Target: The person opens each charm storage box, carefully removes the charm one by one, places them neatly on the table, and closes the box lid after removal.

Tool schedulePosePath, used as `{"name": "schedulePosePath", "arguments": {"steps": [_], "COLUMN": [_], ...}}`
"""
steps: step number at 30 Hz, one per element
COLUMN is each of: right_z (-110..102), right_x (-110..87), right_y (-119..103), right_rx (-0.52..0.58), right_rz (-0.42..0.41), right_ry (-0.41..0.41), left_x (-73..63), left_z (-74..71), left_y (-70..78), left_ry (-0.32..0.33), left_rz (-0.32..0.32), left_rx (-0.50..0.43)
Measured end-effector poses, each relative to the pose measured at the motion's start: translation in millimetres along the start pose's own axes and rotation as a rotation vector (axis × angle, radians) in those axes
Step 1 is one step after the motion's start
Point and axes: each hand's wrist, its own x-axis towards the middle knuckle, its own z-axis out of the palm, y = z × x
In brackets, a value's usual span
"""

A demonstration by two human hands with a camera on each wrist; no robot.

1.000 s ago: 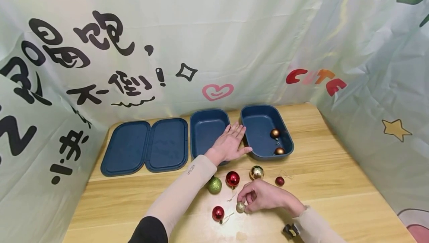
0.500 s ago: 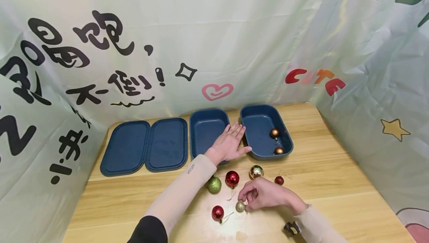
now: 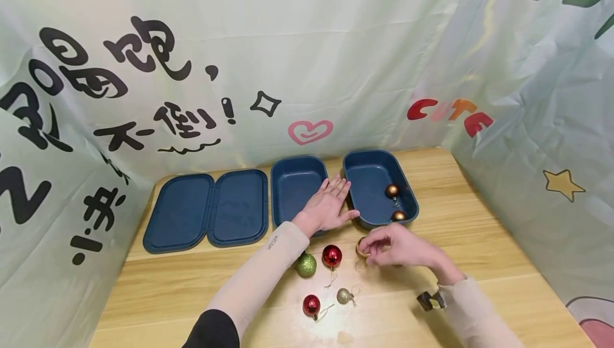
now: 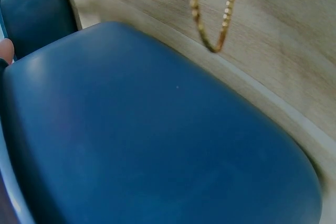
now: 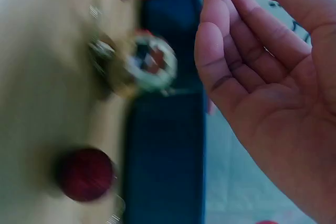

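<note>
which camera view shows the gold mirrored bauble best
The right wrist view: it shows most of the gold mirrored bauble uncovered, though blurred. The head view has only an edge of it, the right hand covering the rest; the left wrist view shows none.

Shows as lt. wood-grain bench (image 3: 479, 247). Carries dk. blue flat L lid (image 3: 178, 212) & R lid (image 3: 238, 207) side by side, then open dk. blue L box (image 3: 290, 204) & R box (image 3: 369, 188), set apart. In front, bears green glitter ball (image 3: 306, 265), shiny red ball (image 3: 332, 256), nearer red ball (image 3: 311, 305) w/ string, sm. gold glitter ball (image 3: 343, 296), faceted gold ball (image 5: 152, 64) & sm. dk. red ball (image 5: 86, 174).
</note>
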Motion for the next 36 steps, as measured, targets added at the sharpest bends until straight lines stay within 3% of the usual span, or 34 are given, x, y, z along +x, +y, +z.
{"name": "schedulePosePath", "arguments": {"steps": [6,10,17,22,29,36], "right_z": [-33.2,-57.3,-85.3,-90.5,-87.5,-77.8], "right_x": [3.5,8.3,14.7,20.6,28.4,33.3], "right_y": [7.0,11.7,22.4,34.1,52.4,65.1], "right_rx": [0.032,0.072,0.040,-0.002,-0.119,-0.243], "right_rz": [0.065,0.156,0.282,0.336,0.352,0.369], "right_ry": [0.130,0.154,0.200,0.338,0.509,0.582], "left_x": [0.9,0.9,0.0,-0.3,-0.7,-0.8], "left_z": [0.5,0.9,1.6,1.3,1.5,0.4], "left_y": [0.1,0.0,0.3,-0.1,0.0,0.9], "left_ry": [-0.004,-0.017,-0.017,-0.015,-0.003,-0.007], "left_rz": [-0.008,-0.016,-0.009,-0.008,-0.002,-0.004], "left_rx": [-0.005,-0.006,0.005,0.001,-0.013,-0.017]}}
